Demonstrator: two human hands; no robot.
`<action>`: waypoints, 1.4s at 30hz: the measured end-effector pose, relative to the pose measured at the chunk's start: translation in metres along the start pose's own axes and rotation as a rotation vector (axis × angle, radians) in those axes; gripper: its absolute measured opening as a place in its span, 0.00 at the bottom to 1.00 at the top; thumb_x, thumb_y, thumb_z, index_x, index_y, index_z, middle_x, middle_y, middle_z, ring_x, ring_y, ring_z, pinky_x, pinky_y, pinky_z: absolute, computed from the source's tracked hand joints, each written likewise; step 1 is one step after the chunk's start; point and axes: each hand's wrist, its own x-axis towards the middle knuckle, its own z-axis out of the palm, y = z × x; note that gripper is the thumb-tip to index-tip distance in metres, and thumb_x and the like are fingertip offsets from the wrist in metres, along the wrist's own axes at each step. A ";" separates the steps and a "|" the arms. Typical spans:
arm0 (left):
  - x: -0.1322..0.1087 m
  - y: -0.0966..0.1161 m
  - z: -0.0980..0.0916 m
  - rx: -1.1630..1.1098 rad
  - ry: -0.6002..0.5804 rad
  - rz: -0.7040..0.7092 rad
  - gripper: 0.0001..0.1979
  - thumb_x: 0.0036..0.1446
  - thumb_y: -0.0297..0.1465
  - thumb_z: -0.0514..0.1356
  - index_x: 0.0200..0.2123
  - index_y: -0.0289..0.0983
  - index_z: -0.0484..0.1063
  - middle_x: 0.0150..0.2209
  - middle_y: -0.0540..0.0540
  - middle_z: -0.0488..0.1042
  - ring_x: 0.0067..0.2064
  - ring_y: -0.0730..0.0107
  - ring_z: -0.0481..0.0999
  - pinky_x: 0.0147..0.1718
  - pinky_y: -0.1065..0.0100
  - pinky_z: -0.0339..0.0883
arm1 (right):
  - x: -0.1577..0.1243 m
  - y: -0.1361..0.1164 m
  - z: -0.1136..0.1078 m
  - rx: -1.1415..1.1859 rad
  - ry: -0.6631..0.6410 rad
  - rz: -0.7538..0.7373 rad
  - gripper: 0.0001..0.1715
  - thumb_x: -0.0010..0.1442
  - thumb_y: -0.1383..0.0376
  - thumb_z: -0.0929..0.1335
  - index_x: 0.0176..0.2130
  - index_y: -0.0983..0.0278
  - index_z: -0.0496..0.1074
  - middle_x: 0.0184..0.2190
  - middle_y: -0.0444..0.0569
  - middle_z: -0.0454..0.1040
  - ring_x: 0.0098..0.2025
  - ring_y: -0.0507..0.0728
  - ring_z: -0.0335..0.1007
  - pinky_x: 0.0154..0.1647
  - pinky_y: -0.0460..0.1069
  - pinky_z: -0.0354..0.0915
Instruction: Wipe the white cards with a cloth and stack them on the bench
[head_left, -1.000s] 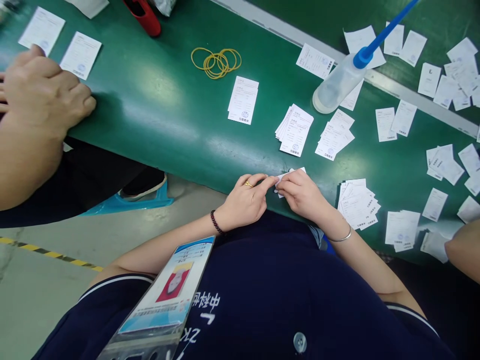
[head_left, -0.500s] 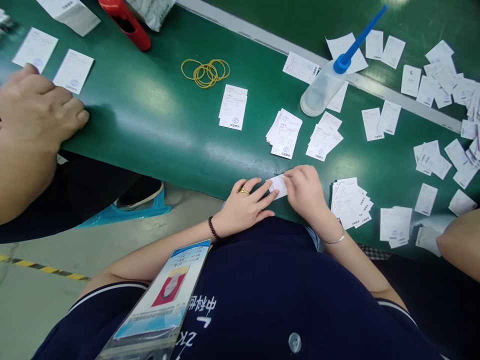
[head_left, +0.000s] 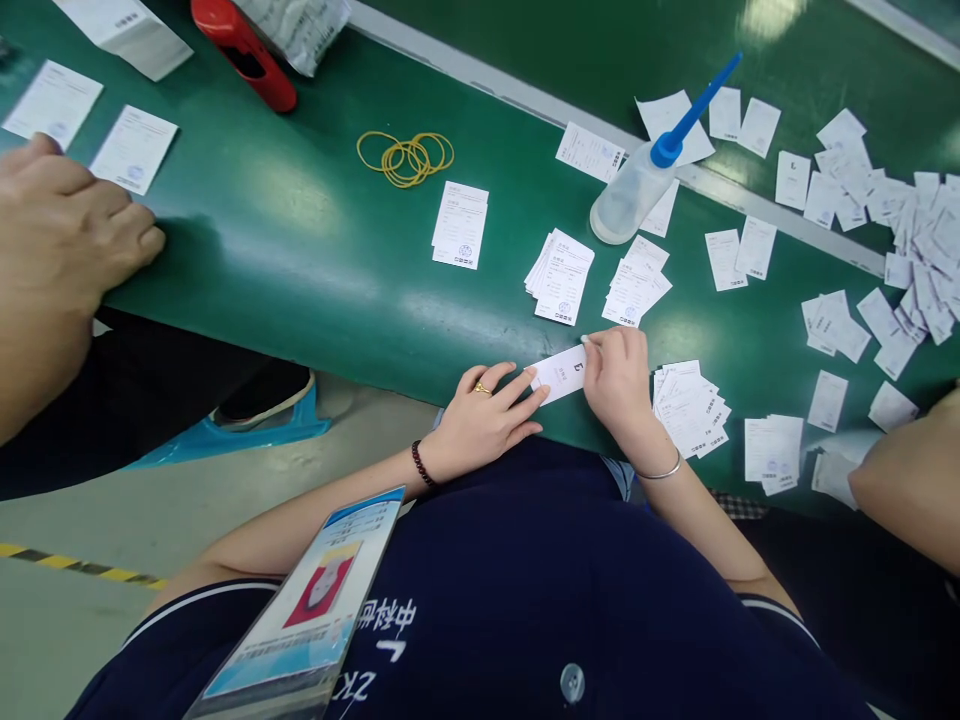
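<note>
A small white printed card (head_left: 561,374) lies at the front edge of the green table, between my two hands. The outstretched fingers of my left hand (head_left: 487,412) rest on its left end, spread a little apart. At the other end my right hand (head_left: 616,375) pinches the card's edge between thumb and fingers. Black print shows on the card's upward face. Beyond my hands lie a stack of printed cards (head_left: 564,282) and a second small stack (head_left: 634,285). A fanned pile of cards (head_left: 688,408) sits just right of my right wrist.
A squeeze bottle with a blue spout (head_left: 632,190) stands behind the stacks. Yellow rubber bands (head_left: 405,160) and a red device (head_left: 244,52) lie farther left. Many loose cards (head_left: 926,250) cover the right side. A co-worker's hand (head_left: 82,220) rests at the left; another person's arm (head_left: 911,485) is at right.
My right hand has shifted slightly right along the card, so more of its printed face shows. My left hand stays on the left end. The whole view has shifted a little.
</note>
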 end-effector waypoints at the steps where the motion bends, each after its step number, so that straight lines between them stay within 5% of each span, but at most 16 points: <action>1: 0.000 0.000 0.001 -0.013 -0.003 -0.005 0.18 0.61 0.38 0.60 0.53 0.41 0.72 0.55 0.40 0.74 0.54 0.49 0.70 0.48 0.52 0.62 | -0.002 -0.005 0.001 0.004 -0.047 -0.033 0.08 0.65 0.70 0.60 0.36 0.62 0.67 0.35 0.55 0.66 0.38 0.62 0.58 0.41 0.57 0.61; 4: -0.001 -0.001 0.001 -0.041 -0.013 -0.018 0.19 0.60 0.38 0.60 0.55 0.42 0.71 0.55 0.40 0.73 0.55 0.49 0.69 0.49 0.52 0.61 | -0.006 -0.010 0.007 -0.018 -0.150 -0.073 0.10 0.63 0.71 0.60 0.33 0.63 0.68 0.34 0.55 0.65 0.37 0.62 0.57 0.39 0.57 0.61; 10: 0.000 0.000 -0.001 0.006 -0.002 0.010 0.17 0.61 0.37 0.59 0.52 0.40 0.72 0.55 0.40 0.74 0.54 0.50 0.70 0.47 0.53 0.62 | 0.005 0.012 -0.001 0.047 -0.057 0.099 0.09 0.63 0.69 0.61 0.32 0.62 0.66 0.33 0.54 0.67 0.38 0.62 0.62 0.41 0.59 0.63; 16: -0.001 -0.001 0.001 -0.052 -0.009 -0.007 0.19 0.59 0.35 0.62 0.53 0.41 0.72 0.55 0.39 0.73 0.54 0.48 0.69 0.48 0.50 0.63 | 0.010 0.020 -0.037 0.853 -0.078 0.589 0.14 0.62 0.51 0.66 0.36 0.58 0.64 0.25 0.42 0.68 0.24 0.53 0.64 0.25 0.49 0.63; 20: 0.001 0.003 -0.005 -0.152 0.069 -0.018 0.19 0.59 0.34 0.62 0.53 0.38 0.70 0.55 0.33 0.70 0.56 0.47 0.68 0.49 0.48 0.66 | 0.012 0.014 -0.050 1.179 -0.136 0.697 0.21 0.55 0.47 0.71 0.35 0.58 0.63 0.29 0.44 0.74 0.27 0.54 0.69 0.27 0.50 0.67; 26: 0.038 0.024 -0.017 -0.478 0.360 -0.117 0.23 0.58 0.36 0.63 0.54 0.37 0.63 0.50 0.37 0.71 0.53 0.60 0.72 0.50 0.57 0.70 | 0.010 -0.009 -0.052 1.288 -0.213 0.696 0.23 0.54 0.46 0.72 0.36 0.57 0.62 0.33 0.44 0.75 0.31 0.55 0.72 0.28 0.50 0.69; 30: 0.062 0.029 -0.012 -0.525 0.447 -0.134 0.08 0.59 0.32 0.62 0.41 0.37 0.69 0.42 0.43 0.73 0.45 0.68 0.75 0.43 0.65 0.72 | 0.003 -0.021 -0.052 1.253 -0.210 0.654 0.22 0.60 0.44 0.66 0.42 0.57 0.62 0.33 0.45 0.71 0.27 0.52 0.68 0.22 0.48 0.66; 35: 0.068 0.025 -0.016 -0.662 0.399 -0.272 0.05 0.62 0.32 0.59 0.34 0.37 0.69 0.43 0.44 0.76 0.46 0.68 0.76 0.45 0.64 0.71 | -0.008 -0.019 -0.058 1.010 -0.125 0.468 0.37 0.53 0.48 0.73 0.53 0.56 0.55 0.47 0.51 0.69 0.37 0.56 0.72 0.28 0.50 0.70; 42: 0.077 0.017 -0.032 -1.604 0.164 -0.705 0.13 0.57 0.37 0.62 0.30 0.38 0.62 0.22 0.54 0.67 0.22 0.77 0.67 0.21 0.74 0.62 | -0.009 0.006 -0.068 0.987 -0.128 0.474 0.21 0.58 0.63 0.67 0.51 0.58 0.61 0.36 0.45 0.74 0.32 0.55 0.72 0.32 0.51 0.70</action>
